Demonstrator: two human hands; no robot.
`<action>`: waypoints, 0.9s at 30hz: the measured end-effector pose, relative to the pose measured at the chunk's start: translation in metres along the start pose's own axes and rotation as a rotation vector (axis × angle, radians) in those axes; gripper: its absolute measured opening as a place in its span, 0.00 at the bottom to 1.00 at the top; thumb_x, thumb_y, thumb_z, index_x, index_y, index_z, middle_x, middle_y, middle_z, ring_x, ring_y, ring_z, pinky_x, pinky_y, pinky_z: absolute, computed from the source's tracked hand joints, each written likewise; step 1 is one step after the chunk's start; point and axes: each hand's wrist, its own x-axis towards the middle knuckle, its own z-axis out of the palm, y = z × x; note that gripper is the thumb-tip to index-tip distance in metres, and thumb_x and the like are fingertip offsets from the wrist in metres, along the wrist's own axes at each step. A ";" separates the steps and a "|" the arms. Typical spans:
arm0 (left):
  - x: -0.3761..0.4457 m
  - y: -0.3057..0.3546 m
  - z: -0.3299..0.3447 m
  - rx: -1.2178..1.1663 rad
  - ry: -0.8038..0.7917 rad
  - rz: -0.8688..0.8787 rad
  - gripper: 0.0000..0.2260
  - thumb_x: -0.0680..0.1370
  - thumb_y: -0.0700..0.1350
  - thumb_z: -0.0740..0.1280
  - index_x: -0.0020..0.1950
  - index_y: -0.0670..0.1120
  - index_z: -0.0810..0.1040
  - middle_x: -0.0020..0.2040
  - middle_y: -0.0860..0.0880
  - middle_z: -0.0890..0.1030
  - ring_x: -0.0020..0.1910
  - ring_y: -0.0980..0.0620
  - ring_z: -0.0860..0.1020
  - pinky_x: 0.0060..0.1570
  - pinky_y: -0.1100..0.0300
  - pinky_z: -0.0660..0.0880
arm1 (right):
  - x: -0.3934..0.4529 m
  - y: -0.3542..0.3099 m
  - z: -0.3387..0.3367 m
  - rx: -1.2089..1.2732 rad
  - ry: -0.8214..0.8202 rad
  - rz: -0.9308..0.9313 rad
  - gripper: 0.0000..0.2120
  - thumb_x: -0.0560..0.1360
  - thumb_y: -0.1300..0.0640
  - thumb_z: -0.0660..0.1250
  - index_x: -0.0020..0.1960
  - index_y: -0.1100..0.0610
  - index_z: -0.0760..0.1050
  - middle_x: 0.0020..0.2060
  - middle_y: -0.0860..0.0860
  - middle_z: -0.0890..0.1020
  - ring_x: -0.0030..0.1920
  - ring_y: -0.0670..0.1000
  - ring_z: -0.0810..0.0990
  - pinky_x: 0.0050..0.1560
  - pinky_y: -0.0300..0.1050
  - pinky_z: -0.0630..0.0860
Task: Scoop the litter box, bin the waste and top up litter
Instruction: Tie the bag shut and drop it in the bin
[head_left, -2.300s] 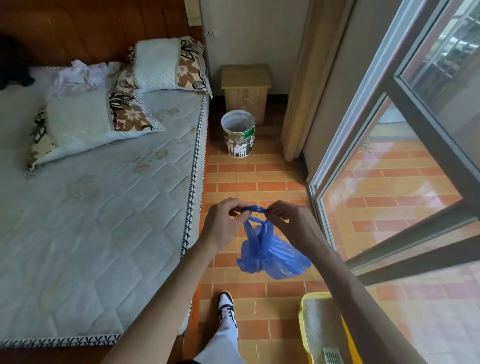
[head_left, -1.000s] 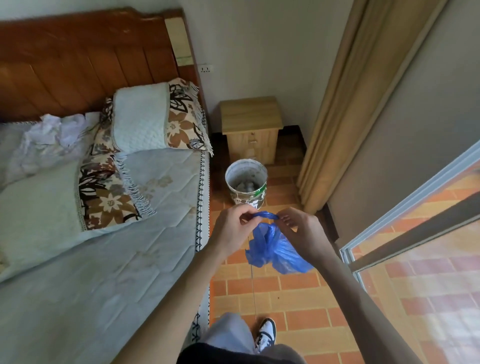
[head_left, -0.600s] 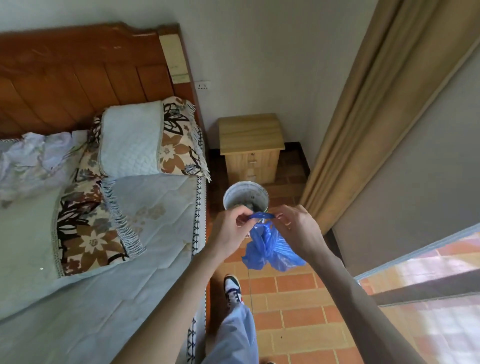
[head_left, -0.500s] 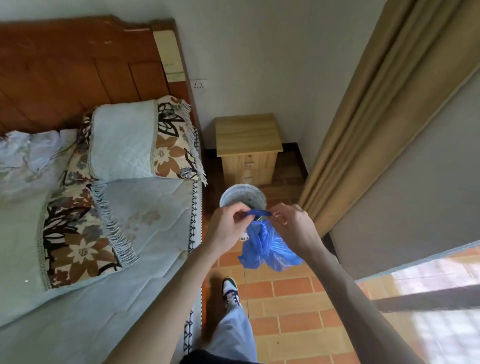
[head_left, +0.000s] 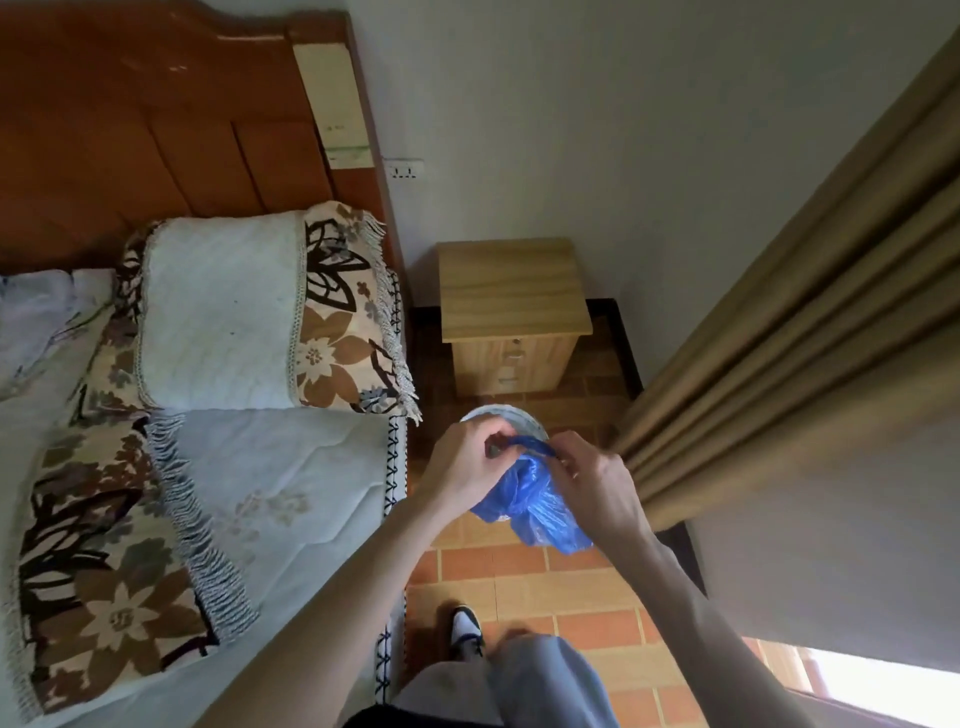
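Both hands, left hand (head_left: 470, 462) and right hand (head_left: 592, 488), pinch the twisted handles of one blue plastic bag (head_left: 527, 501), which hangs between them over the single white bucket (head_left: 511, 418). It looks soft, light and slippery, so the handles seem the best hold; beyond stands one wooden nightstand (head_left: 511, 306)

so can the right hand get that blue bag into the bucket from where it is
Probably yes. The right hand and left hand pinch the blue bag at its top, directly over the white bucket, whose visible rim looks uncovered, with nothing seen between them.
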 end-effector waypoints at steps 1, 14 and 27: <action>0.011 -0.007 0.001 0.008 0.003 -0.001 0.03 0.76 0.47 0.73 0.48 0.51 0.83 0.44 0.58 0.83 0.44 0.56 0.82 0.49 0.50 0.80 | 0.013 0.004 0.005 -0.025 -0.018 0.000 0.06 0.77 0.58 0.69 0.53 0.51 0.79 0.39 0.47 0.84 0.36 0.50 0.79 0.36 0.46 0.75; 0.121 -0.163 0.072 0.026 0.041 -0.077 0.04 0.77 0.46 0.75 0.52 0.51 0.85 0.48 0.59 0.85 0.43 0.63 0.81 0.44 0.66 0.76 | 0.152 0.121 0.134 -0.065 -0.128 -0.037 0.11 0.77 0.61 0.70 0.57 0.52 0.80 0.44 0.49 0.86 0.39 0.53 0.84 0.39 0.39 0.74; 0.174 -0.337 0.190 0.028 0.098 -0.166 0.05 0.77 0.46 0.75 0.52 0.49 0.87 0.46 0.58 0.87 0.45 0.62 0.83 0.46 0.60 0.80 | 0.220 0.251 0.297 -0.051 -0.195 0.027 0.06 0.78 0.57 0.70 0.54 0.53 0.80 0.44 0.49 0.86 0.41 0.51 0.85 0.42 0.52 0.83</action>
